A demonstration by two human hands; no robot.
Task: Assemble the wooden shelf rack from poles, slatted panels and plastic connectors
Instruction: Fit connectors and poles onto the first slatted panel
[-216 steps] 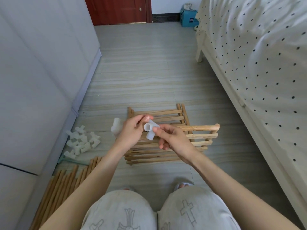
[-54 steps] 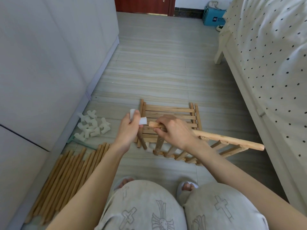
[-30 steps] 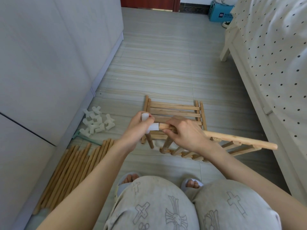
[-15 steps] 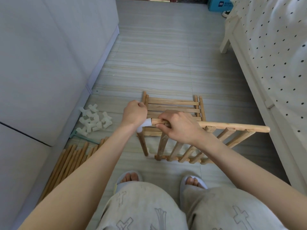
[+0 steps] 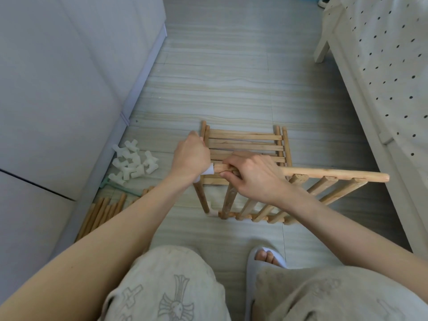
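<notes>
gripping the white connector point(image 5: 207, 170) in curled left hand point(image 5: 190, 158) fingers, the right hand point(image 5: 253, 176) clamps the slatted panel point(image 5: 301, 191) rail just beside it.

The slatted panel point(image 5: 324, 188) is seen as matt bare wood; the connector point(image 5: 207, 170) as translucent white plastic; the floor point(image 5: 220, 77) as smooth.

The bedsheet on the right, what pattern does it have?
The bedsheet is white with small dark polka dots, clearest in the head view, the only one.
</notes>
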